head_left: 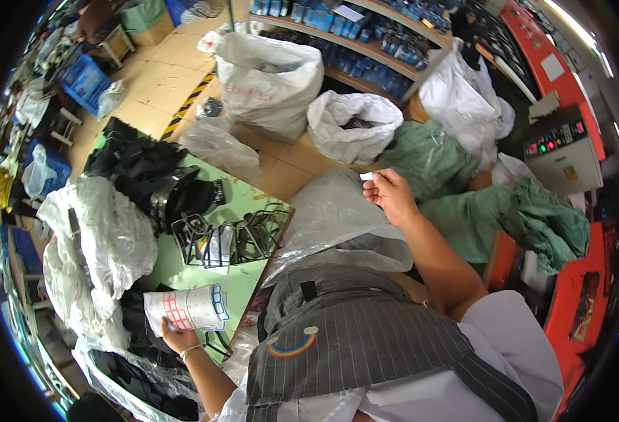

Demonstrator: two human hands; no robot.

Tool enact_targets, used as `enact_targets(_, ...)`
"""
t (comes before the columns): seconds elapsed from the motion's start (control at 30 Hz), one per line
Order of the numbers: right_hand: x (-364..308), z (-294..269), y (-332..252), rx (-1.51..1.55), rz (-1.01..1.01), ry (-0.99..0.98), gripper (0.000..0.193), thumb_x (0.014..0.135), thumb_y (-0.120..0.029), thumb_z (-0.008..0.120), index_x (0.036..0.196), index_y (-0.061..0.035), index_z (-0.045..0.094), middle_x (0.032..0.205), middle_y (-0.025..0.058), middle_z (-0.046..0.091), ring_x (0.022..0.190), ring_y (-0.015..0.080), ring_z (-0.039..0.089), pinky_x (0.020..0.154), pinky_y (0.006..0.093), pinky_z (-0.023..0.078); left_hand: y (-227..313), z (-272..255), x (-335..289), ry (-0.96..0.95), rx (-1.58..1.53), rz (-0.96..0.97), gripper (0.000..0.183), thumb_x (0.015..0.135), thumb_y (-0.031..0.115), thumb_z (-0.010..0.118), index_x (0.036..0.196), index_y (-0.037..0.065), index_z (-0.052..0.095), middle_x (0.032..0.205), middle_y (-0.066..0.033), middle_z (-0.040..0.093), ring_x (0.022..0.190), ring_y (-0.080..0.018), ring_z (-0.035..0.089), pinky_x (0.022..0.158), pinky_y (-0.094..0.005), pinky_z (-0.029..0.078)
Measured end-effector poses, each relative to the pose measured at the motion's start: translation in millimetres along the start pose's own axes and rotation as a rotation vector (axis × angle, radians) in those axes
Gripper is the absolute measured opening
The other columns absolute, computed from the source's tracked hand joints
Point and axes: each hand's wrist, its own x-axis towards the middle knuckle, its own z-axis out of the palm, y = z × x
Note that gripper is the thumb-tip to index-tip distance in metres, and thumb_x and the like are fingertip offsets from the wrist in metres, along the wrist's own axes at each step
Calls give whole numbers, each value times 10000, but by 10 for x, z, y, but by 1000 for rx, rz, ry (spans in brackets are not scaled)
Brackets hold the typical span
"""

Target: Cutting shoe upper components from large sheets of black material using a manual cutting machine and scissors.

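Observation:
My left hand (177, 337) grips a curled white sheet (191, 310) printed with red and blue boxes, at the near end of the green table (165, 264). My right hand (392, 196) is raised to the right of the table, pinching a small white piece (367, 176) like a tag or sticker between thumb and finger. Just beyond the sheet, a black wire-like rack (256, 235) lies along the table edge with white paper under it. Black cloth pieces (123, 158) are heaped at the table's far end, beside black curved bands (175, 197).
Clear plastic bags (102, 243) bulge along the table's left side. White woven sacks (270, 91) and green sacks (429, 158) stand on the tiled floor ahead. Shelves (380, 53) of small blue items are behind them. A red machine with a control box (563, 158) is at right.

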Motion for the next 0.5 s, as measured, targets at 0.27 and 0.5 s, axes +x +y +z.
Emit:
enact_targets(0.27, 25, -619, 110, 4, -36, 192, 173, 924, -133, 549, 1035, -2, 567, 913, 104, 637, 780, 170, 617, 696, 288, 506, -724, -733, 625, 613, 353, -219, 563, 876, 342, 539, 1310, 6, 416, 1364, -163, 446, 1200, -305, 492, 1011, -471, 381)
enact_targets(0.5, 306, -954, 98, 88, -133, 301, 309, 868, -106, 626, 1122, 49, 541, 969, 110, 642, 822, 160, 619, 735, 279, 498, -1416, 247, -152, -156, 1499, 351, 310, 833, 69, 584, 1124, -28, 536, 949, -118, 599, 838, -203, 550, 751, -315, 470)
